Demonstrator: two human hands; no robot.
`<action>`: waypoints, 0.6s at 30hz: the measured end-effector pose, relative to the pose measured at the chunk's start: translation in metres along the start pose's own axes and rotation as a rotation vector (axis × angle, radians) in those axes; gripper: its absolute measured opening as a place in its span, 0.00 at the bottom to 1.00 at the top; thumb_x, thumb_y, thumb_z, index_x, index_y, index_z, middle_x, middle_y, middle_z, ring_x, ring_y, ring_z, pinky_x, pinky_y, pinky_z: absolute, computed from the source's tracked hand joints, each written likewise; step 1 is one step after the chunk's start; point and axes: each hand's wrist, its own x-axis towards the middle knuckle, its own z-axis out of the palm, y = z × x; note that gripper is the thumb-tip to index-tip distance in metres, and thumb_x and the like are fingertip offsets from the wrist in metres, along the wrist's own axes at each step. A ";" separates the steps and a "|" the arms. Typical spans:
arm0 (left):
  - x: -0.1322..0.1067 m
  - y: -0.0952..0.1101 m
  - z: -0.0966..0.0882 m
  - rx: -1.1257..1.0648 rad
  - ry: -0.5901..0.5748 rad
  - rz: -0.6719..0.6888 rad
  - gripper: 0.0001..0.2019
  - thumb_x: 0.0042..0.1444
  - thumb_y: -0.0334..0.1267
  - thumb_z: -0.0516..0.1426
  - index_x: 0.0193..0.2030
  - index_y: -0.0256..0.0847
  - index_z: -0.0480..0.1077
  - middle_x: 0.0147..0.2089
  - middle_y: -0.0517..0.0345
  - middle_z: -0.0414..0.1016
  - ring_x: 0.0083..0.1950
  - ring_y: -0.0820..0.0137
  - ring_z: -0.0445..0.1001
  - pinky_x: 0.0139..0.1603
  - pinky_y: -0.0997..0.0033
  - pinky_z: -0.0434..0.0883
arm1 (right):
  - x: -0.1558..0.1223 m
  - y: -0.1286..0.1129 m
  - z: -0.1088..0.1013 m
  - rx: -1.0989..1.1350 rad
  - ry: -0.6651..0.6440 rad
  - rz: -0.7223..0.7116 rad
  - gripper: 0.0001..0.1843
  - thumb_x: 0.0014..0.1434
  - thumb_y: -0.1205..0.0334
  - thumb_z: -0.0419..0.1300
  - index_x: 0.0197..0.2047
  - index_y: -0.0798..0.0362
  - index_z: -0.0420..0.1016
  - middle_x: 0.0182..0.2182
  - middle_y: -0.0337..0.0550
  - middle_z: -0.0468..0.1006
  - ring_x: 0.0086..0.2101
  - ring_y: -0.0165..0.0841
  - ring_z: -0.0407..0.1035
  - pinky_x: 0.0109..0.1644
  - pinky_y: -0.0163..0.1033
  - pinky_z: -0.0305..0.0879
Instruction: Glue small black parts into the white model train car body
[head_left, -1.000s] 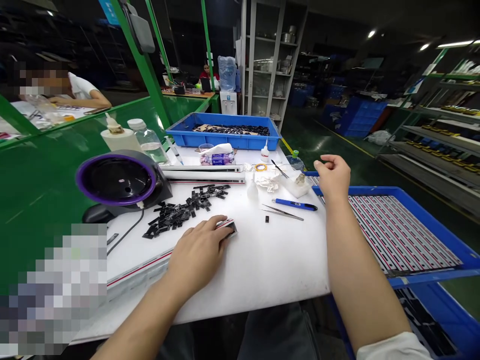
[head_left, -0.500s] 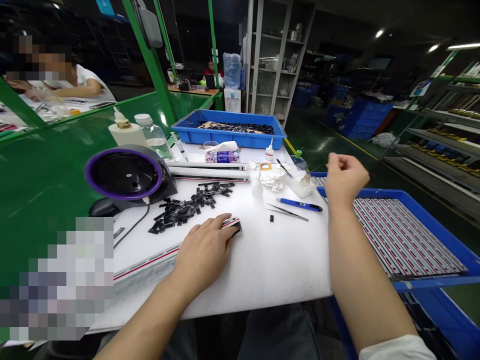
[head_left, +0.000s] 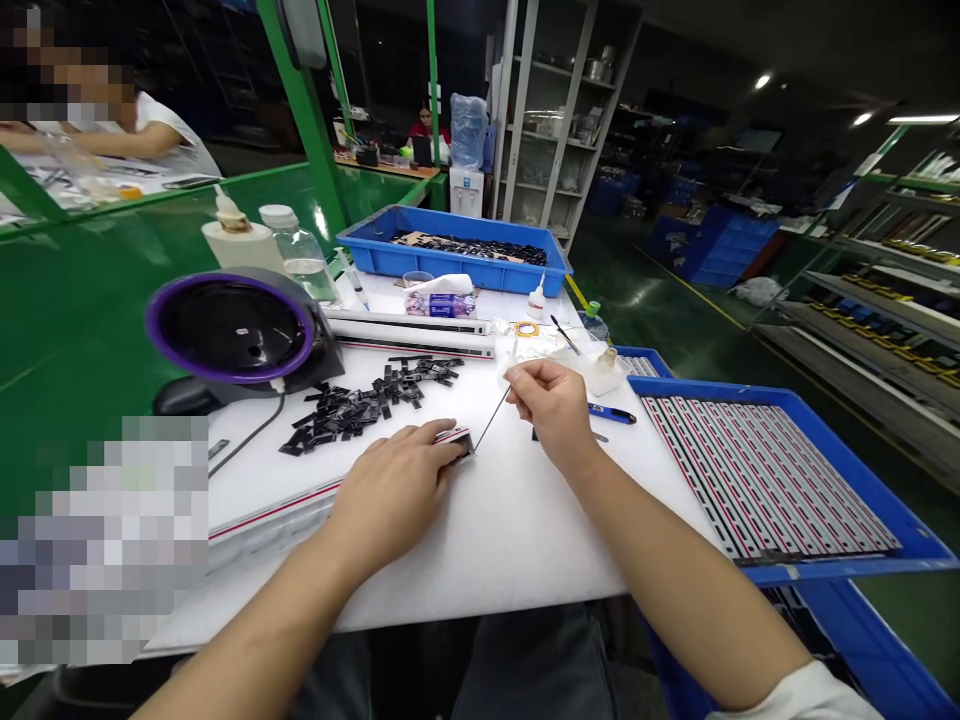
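Observation:
My left hand [head_left: 394, 490] is closed over the near-right end of a long white rail [head_left: 274, 513] with a red stripe, which lies aslant on the white table. My right hand [head_left: 551, 405] pinches a thin dark strand [head_left: 493, 420] between thumb and forefinger. The strand slants down, straight, to the rail's end by my left fingertips; whether it is stiff or pulled taut I cannot tell. Beyond my left hand lies a loose pile of small flat black pieces [head_left: 352, 415]. A blue pen-like tool [head_left: 613, 413] is partly hidden behind my right hand.
A purple-rimmed black fan-like device [head_left: 232, 328] stands at the left. Two more rails [head_left: 409, 340] lie beyond the pile. A blue bin [head_left: 457, 270] sits at the back. At the right, a blue tray [head_left: 926, 560] holds rows of striped rails. A dropper bottle [head_left: 535, 300] stands farther back.
My right hand has come from the table's right edge leftward to near the rail's end, where the dark strand now shows plainly. My left hand keeps its hold on the rail.

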 end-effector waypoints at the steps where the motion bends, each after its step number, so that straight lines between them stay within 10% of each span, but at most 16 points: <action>1: 0.000 0.000 0.000 0.000 -0.004 -0.002 0.20 0.61 0.37 0.46 0.52 0.55 0.74 0.65 0.63 0.66 0.58 0.58 0.70 0.54 0.52 0.70 | -0.001 0.001 0.001 -0.024 -0.017 0.002 0.12 0.51 0.54 0.66 0.28 0.55 0.74 0.18 0.35 0.73 0.16 0.22 0.59 0.18 0.29 0.56; 18: -0.001 0.000 -0.002 0.011 -0.003 -0.015 0.20 0.62 0.38 0.45 0.52 0.57 0.73 0.65 0.66 0.65 0.56 0.59 0.72 0.51 0.55 0.71 | -0.002 0.007 0.003 -0.126 -0.086 0.020 0.12 0.52 0.53 0.64 0.29 0.55 0.75 0.20 0.36 0.75 0.18 0.25 0.63 0.21 0.30 0.61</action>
